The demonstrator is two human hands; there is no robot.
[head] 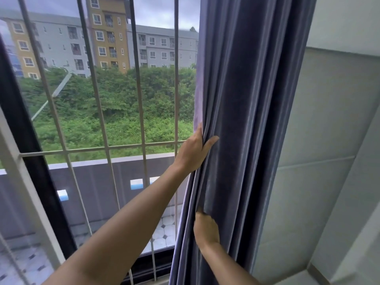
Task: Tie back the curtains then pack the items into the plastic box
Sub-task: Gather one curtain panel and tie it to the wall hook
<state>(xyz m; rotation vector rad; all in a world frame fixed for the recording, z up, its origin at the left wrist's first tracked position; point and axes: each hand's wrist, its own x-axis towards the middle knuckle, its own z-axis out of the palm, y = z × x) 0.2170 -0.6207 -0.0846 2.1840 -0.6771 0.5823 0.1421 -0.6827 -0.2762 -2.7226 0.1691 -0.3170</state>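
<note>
The blue-grey curtain [242, 120] hangs gathered in folds from 12 to 6 o'clock, right of centre. The left hand [193, 151], near centre, grips its window-side edge, thumb in front. The right hand [205, 229], at 6 o'clock below it, pinches a fold. The barred window [102, 99] fills 9 o'clock.

Slate-blue velvet curtain [246, 120]: hangs full height at right side of window, gathered into deep vertical folds against pale wall. Left edge bunched, lighter lining showing along it. Not tied. Sheen on fold ridges. Bottom end out of view.
</note>
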